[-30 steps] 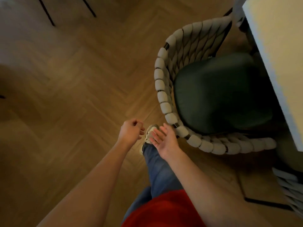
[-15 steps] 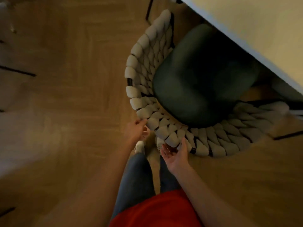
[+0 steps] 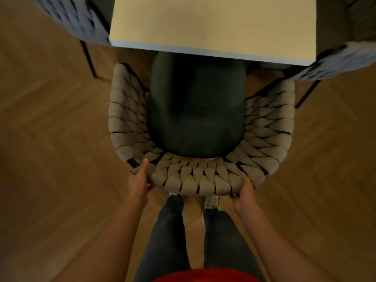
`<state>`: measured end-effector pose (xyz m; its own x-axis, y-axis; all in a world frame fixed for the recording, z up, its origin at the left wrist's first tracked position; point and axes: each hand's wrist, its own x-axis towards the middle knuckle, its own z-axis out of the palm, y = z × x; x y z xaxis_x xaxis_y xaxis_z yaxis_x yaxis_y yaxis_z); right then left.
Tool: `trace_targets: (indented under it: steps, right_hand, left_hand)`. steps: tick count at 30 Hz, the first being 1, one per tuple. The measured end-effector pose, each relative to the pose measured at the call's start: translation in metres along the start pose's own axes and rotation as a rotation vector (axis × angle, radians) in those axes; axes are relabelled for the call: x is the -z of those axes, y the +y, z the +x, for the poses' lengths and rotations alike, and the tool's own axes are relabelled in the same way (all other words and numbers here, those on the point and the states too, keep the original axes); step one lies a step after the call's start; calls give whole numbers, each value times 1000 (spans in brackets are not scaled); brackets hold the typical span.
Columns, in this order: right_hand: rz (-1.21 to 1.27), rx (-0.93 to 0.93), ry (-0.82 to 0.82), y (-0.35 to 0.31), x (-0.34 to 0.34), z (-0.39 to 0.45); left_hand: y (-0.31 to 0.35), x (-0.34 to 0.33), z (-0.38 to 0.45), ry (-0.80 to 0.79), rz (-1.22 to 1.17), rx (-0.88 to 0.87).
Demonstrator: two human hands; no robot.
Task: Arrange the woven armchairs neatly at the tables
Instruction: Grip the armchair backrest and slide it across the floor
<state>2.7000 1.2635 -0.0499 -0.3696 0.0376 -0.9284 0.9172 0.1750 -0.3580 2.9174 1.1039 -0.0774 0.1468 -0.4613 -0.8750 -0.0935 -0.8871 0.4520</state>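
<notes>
Armchair (image 3: 203, 143) sits centre frame, squared to the near edge of the desk (image 3: 211, 23), its dark seat cushion (image 3: 196, 106) partly tucked under the desk edge. You stand right behind its woven back.

Grip: your left hand (image 3: 138, 184) clasps the lower-left curve of the backrest, thumb laid up over the weave. Your right hand (image 3: 243, 193) holds the lower-right curve, thumb on top, fingers wrapped underneath. Both are clamped on the chair's rim.

Progress, as judged: this chair looks aligned with the desk and part-way in. Arms and most of the seat lie outside the desk edge, so a further push may be wanted, or this may be the intended resting depth; you cannot settle that from here. Two other woven chairs show at the upper left (image 3: 81, 19) and the upper right (image 3: 335, 62) corners of the frame, near the desk's sides. Whether they are tidy is unclear.

Hard to read:
- Both side chairs are blurred and cut off by the frame.
- Front legs of the centre chair are hidden beneath seat and desk.
- Fingers of both hands are out of sight behind the rim.
- Other desks in the room lie outside the view.
- Light is dim.
</notes>
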Motion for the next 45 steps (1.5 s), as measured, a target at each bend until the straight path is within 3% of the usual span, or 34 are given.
trace_targets:
  steps: [6,25,45]
  right_hand:
    - [-4,128,79,-18,9,24]
    - [9,206,77,-29,23,38]
    - [-78,176,-8,-71,-33,59]
  left_hand:
    - [35,4,18,129,115,-172]
    - [34,0,24,125,216,-229]
    - [96,-16,60,109,208,-216]
